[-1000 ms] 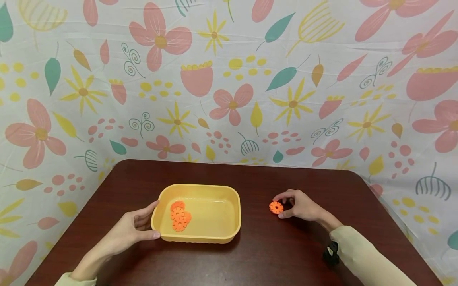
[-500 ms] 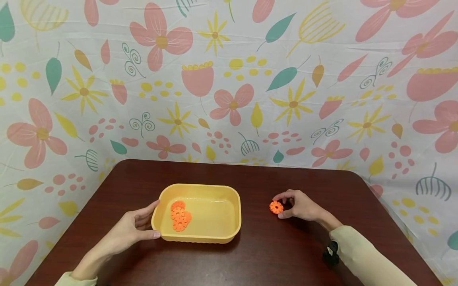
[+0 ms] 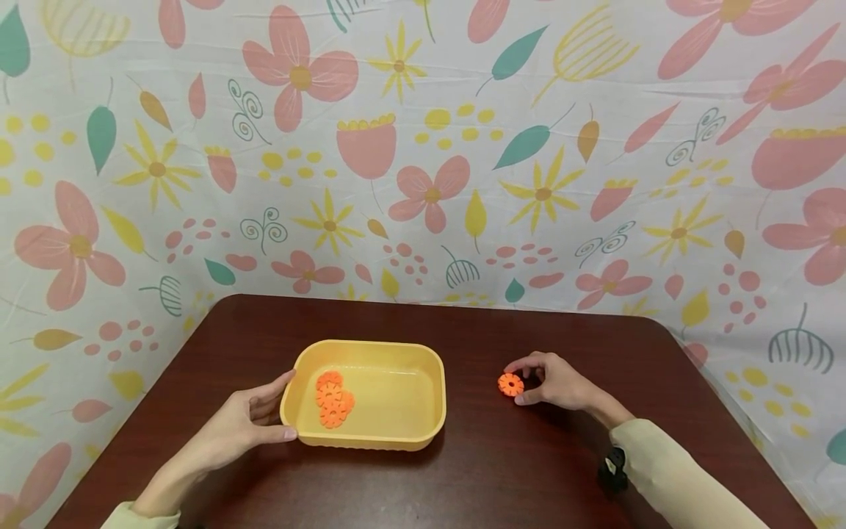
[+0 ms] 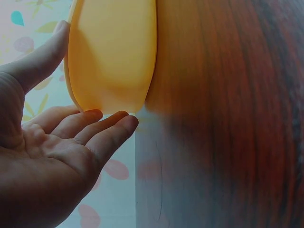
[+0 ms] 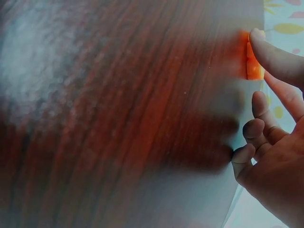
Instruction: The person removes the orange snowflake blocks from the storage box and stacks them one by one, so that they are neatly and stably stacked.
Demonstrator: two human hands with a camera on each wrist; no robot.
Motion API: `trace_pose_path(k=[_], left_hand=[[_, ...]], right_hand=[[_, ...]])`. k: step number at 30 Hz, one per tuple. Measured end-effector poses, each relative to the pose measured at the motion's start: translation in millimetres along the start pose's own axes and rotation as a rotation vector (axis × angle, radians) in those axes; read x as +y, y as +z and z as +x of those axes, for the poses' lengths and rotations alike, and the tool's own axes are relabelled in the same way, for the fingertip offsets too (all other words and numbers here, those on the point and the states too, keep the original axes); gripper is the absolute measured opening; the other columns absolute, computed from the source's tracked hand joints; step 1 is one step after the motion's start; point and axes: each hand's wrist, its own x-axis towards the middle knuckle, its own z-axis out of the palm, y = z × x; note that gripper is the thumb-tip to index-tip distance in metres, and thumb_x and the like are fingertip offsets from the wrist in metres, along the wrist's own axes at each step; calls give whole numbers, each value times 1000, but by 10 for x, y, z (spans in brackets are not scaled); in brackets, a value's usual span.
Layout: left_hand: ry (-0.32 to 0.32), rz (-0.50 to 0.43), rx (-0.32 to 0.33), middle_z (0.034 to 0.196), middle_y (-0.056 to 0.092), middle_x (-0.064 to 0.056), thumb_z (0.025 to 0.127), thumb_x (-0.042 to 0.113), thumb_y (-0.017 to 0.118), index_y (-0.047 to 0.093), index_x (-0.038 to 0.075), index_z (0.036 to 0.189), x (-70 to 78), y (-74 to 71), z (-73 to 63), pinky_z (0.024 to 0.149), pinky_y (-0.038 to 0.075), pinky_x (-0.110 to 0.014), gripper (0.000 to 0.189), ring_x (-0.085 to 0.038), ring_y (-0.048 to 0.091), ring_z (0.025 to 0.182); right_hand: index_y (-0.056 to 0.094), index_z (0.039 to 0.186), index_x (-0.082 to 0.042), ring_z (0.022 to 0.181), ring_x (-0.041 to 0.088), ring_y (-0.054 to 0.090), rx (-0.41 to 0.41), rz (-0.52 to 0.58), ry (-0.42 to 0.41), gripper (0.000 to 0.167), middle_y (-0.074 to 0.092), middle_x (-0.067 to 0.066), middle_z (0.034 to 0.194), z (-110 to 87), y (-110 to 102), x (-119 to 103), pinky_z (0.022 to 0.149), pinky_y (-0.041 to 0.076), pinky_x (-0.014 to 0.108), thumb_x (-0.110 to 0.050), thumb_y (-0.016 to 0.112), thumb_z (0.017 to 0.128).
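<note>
"Well, how are the hands?"
"Left hand holds the yellow tray at nine o'clock, thumb nearer; right hand pinches a notched orange disc on the table, at the tray's three o'clock."
"Its look?"
"Round, with a central hole."
"Anything shifted?"
"Hands and disc match half a second ago."

Pale sleeves, black wrist gear
</note>
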Motion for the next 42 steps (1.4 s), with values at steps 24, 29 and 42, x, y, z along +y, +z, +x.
trace_pose_path(k=[24, 29, 42], left_hand=[[23, -15, -6, 164, 29, -29, 92, 7, 83, 29, -6, 163, 4, 6, -18, 98, 55, -31, 91, -48, 38, 145], [21, -16, -9, 164, 29, -29, 91, 7, 83, 29, -6, 163, 0, 7, -17, 98, 55, -29, 91, -47, 37, 145], [14, -6, -2, 165, 29, -27, 91, 8, 84, 30, -5, 163, -21, 16, -11, 98, 54, -29, 91, -47, 36, 146]], right_hand=[[77, 123, -8, 90, 27, 51, -9, -84, 14, 46, 60, 4, 93, 15, 14, 4, 72, 40, 31, -16, 93, 81], [77, 122, -8, 90, 27, 51, -12, -103, 14, 45, 60, 3, 93, 23, 16, 15, 72, 39, 31, -18, 93, 82], [77, 121, -6, 87, 27, 51, -6, -103, 18, 44, 60, 3, 92, 35, 28, -21, 71, 39, 31, -18, 93, 82]])
